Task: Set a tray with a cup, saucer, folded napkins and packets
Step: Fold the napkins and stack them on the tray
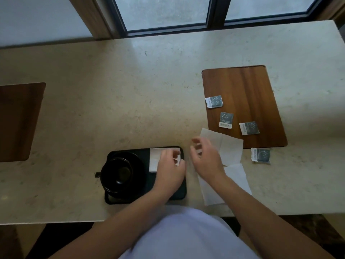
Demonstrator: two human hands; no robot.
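Note:
A black tray (143, 151) lies at the counter's near edge. A black cup (116, 173) stands on a black saucer (136, 161) on the tray's left part. A folded white napkin (155, 159) lies on the tray's far right part, and my left hand (170, 170) rests on it with fingers bent. My right hand (204, 157) hovers open just right of the tray, above an unfolded white napkin (231, 146). Another white napkin (237, 176) lies under my right forearm. Grey packets (214, 101) (226, 120) (249, 128) lie on a wooden board; one more packet (260, 155) is on the counter.
The wooden board (248, 86) lies right of centre on the pale stone counter (130, 90). A second wooden board (16, 120) sits at the left edge. A window frame (214, 15) runs along the far side.

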